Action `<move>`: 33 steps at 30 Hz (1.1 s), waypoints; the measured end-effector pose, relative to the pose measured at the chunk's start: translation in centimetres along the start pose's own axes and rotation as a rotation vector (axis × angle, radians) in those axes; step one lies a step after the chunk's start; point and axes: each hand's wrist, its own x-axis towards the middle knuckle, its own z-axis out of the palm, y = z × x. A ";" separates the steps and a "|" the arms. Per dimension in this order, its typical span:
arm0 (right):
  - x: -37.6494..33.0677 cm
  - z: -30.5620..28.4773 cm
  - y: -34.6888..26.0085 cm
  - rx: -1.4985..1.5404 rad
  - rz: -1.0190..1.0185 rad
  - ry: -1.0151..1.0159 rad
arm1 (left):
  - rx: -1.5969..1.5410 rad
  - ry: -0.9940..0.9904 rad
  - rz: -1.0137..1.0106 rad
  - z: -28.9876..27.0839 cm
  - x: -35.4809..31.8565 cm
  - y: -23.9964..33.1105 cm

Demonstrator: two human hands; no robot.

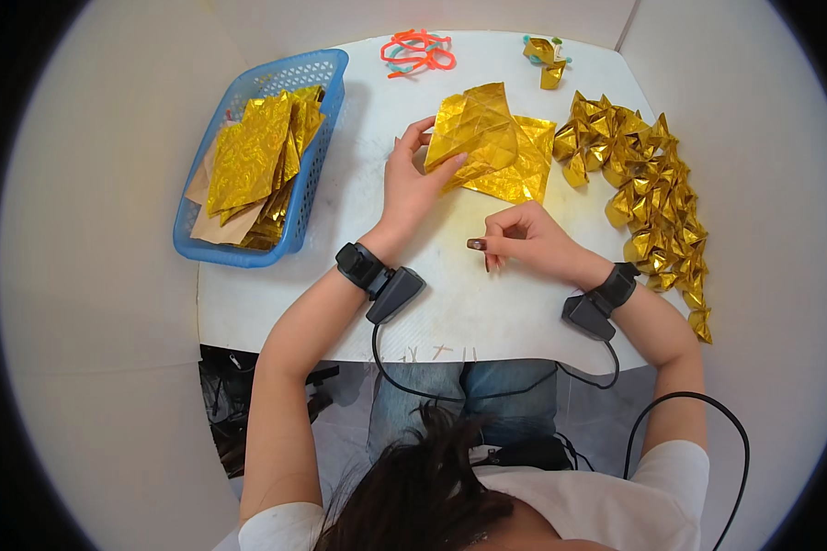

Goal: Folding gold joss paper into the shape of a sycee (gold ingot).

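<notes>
My left hand (415, 181) grips a creased sheet of gold foil paper (476, 129) by its left side, the thumb in front and the fingers behind. That sheet is raised and bent, with fold lines across it. Partly covered by it, another flat square of gold foil paper (524, 170) lies on the table. Just below and right of the sheets is my right hand (535, 243), its fingers curled in with the thumb against them. Nothing shows between those fingers.
At the left a blue plastic basket (291, 234) holds a stack of gold foil sheets (248, 156). Many folded gold foil pieces (657, 197) spread along the white table's (358, 317) right side. Orange and teal loops (420, 53) and small gold pieces (551, 73) lie at the back.
</notes>
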 end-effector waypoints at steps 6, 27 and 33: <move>0.0 -0.6 0.4 0.118 -0.029 0.099 | -0.160 -0.004 -0.012 -0.2 -0.1 0.5; 0.6 -1.2 0.0 0.213 -0.207 0.852 | -0.241 -0.125 0.119 0.2 -0.2 2.2; 0.5 -1.5 0.4 0.232 -0.196 0.869 | -0.350 -0.162 0.069 0.3 -0.5 2.7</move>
